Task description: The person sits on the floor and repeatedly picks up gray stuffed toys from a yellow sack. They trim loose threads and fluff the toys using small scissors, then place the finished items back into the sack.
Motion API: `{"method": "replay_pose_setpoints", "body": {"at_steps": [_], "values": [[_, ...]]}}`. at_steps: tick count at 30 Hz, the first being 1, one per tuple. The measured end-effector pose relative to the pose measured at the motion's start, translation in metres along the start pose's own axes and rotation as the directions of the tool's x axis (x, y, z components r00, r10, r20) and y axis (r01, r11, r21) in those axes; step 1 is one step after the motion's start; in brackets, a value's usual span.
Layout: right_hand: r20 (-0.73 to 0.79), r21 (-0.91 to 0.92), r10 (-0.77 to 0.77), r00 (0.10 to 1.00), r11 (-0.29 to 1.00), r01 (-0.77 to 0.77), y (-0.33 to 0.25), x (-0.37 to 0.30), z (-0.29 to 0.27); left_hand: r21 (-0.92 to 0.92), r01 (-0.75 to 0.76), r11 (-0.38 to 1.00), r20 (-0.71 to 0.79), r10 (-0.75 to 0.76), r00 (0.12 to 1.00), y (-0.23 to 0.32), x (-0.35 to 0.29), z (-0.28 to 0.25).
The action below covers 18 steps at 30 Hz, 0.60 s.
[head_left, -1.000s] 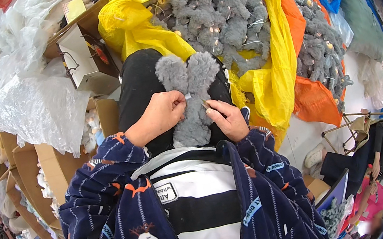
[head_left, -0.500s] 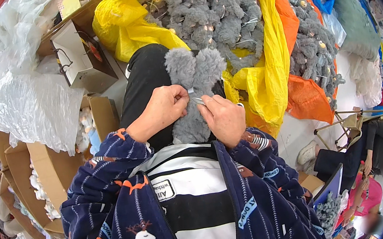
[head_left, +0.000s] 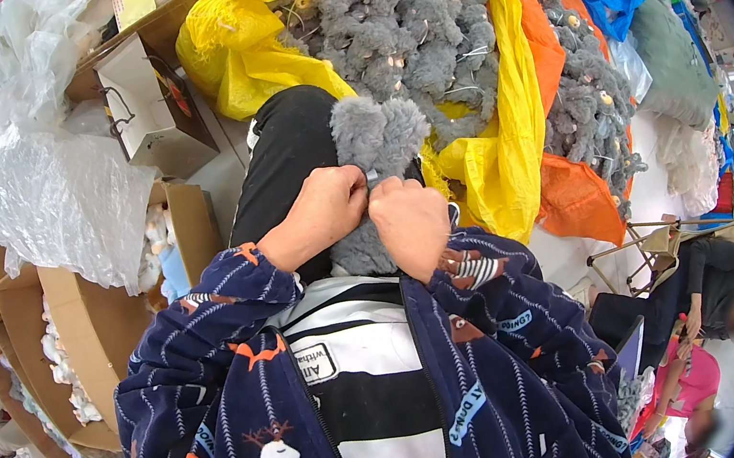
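1. Plush piece [head_left: 381, 139]: on the lap [head_left: 283, 160], beneath left hand [head_left: 321, 212] and right hand [head_left: 411, 221].
2. Sack [head_left: 494, 174] (filled): beyond the lap.
3. Second sack [head_left: 575, 194] (likewise): right of the first.
4. Cartons [head_left: 86, 320]: left of the lap.

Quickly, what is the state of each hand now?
Left hand: closed, pinching at the grey plush toy.
Right hand: closed; anything inside it is hidden.

The grey lobed plush piece [head_left: 384, 141] is of soft cloth, and its pile looks fluffy, matt and uneven. The wide yellow sack [head_left: 509, 181] is of thin woven plastic, with a slightly glossy, wrinkled surface. The crumpled clear sheet [head_left: 43, 206] is a shiny plastic film. The open brown box [head_left: 86, 334] is of smooth, matt cardboard. The dark blue patterned jacket [head_left: 182, 371] seems of soft, matt cloth.
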State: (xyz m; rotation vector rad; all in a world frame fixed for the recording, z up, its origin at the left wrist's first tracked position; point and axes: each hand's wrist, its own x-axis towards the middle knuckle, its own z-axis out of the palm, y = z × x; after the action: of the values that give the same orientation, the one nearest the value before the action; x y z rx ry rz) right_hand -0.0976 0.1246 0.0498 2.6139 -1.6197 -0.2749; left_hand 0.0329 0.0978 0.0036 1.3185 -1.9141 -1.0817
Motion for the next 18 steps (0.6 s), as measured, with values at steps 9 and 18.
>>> {"method": "replay_pose_setpoints", "body": {"at_steps": [9,18], "values": [[0.155,0.268,-0.148,0.977,0.958,0.103,0.025,0.03,0.011,0.04,-0.013,0.999,0.02,0.012,1.0,-0.003,0.0,0.006],[0.063,0.705,0.085,0.994,0.702,-0.104,0.035,0.008,0.038,0.187,0.046,0.981,-0.009,-0.045,0.999,-0.002,-0.022,0.003]]}}
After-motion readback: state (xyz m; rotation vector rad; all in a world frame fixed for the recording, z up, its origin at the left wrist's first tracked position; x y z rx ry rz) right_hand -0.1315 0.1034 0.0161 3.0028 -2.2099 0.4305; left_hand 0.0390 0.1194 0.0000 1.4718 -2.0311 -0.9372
